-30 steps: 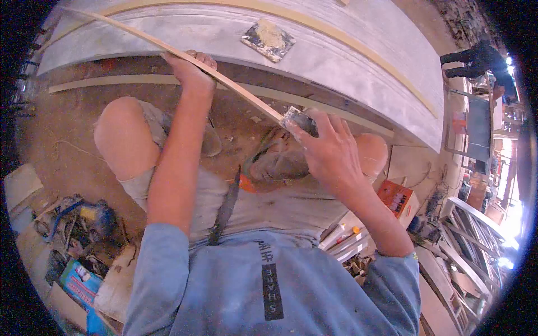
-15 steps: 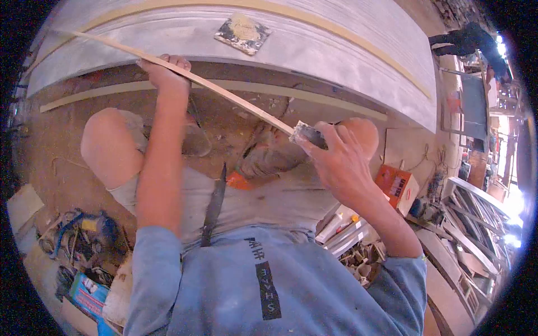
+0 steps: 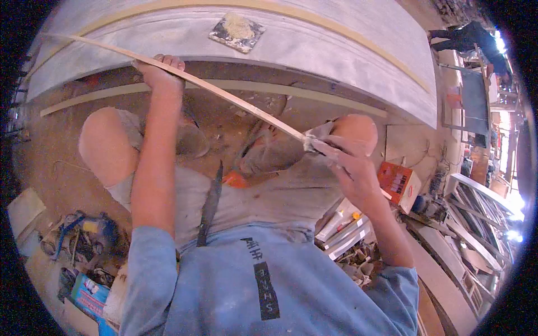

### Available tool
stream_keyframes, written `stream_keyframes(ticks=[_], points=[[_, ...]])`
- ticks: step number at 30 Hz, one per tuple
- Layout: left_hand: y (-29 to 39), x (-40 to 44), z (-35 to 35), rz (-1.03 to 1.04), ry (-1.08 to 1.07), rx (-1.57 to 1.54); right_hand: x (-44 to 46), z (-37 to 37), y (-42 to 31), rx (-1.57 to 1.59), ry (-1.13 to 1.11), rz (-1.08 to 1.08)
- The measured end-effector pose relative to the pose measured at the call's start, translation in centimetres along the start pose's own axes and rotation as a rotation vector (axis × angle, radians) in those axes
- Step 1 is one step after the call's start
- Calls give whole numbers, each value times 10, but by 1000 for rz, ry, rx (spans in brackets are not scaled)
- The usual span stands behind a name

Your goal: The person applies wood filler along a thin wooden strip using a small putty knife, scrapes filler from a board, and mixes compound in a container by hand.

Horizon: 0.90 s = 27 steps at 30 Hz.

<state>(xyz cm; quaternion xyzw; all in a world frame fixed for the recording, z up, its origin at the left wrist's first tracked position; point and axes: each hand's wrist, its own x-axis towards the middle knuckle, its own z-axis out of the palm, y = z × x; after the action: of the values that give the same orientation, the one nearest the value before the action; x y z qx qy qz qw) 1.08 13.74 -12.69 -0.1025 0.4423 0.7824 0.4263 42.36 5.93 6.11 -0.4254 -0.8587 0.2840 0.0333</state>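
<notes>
Two bare hands work on one long, thin strip of pale wood [image 3: 241, 105], which slants from the upper left down to the person's right knee [image 3: 358, 129]. The left hand [image 3: 161, 78] is wrapped round the strip, fingers curled over it, beside the near edge of a broad whitish-grey panel [image 3: 336, 67]; past that hand the strip runs out over the panel's left end. The right hand [image 3: 356, 171] is closed on a small grey-and-white block [image 3: 310, 144] at the strip's lower end, touching the wood; this hand is blurred and its fingers hide much of the block.

On the panel, close to its near edge and left of its middle, lies a dark, paint-smeared square plate [image 3: 227, 40] bearing a mound of beige paste [image 3: 238, 25]. One narrow tan strip [image 3: 358, 40] lies along the panel, and a flat cream strip [image 3: 336, 99] lies below its near edge. Across the person's lap points a dark, blade-like piece [image 3: 211, 204], its lower end at the hem of a blue shirt [image 3: 224, 291]. On the floor at the right sit a red-orange box [image 3: 395, 182] and a heap of long boards [image 3: 473, 235]; at the left, a blue-and-yellow machine [image 3: 92, 227] sits near a blue printed packet [image 3: 91, 291]. Another person in dark clothes [image 3: 471, 39] is near the panel's far right corner.
</notes>
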Motion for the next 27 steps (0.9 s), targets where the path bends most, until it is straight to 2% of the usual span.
stream_keyframes(ticks=[2, 4, 6, 8, 11, 12, 14, 15, 17, 24, 27], points=[[-1, 1, 2, -15, -38, -22, 4, 14, -2, 123, 30, 8], [0, -8, 9, 0, 46, 16, 5, 15, -4, 94, 44, 24], [0, -6, 6, 5, 41, 16, 3, 16, -1, 68, 56, 42], [-3, -1, 4, -1, 27, 12, -4, 12, 7, -259, -19, 127], [-2, -1, 5, 20, 0, -9, -2, 5, 7, -219, -17, 191], [0, -9, 10, 18, -5, -14, 2, 5, 0, -214, -25, 183], [2, -12, 11, -25, 18, -24, 9, 5, -22, -286, 69, 20], [2, -9, 10, -28, 12, -18, 14, 9, -27, -283, 74, 26], [0, -1, 4, -2, 27, 32, 25, 14, -31, -450, 48, -143], [-1, 7, 0, -27, -20, -26, 18, 7, -15, -530, -35, -101], [-2, 12, -2, -54, 38, -19, 11, 6, -11, -557, -104, -92]])
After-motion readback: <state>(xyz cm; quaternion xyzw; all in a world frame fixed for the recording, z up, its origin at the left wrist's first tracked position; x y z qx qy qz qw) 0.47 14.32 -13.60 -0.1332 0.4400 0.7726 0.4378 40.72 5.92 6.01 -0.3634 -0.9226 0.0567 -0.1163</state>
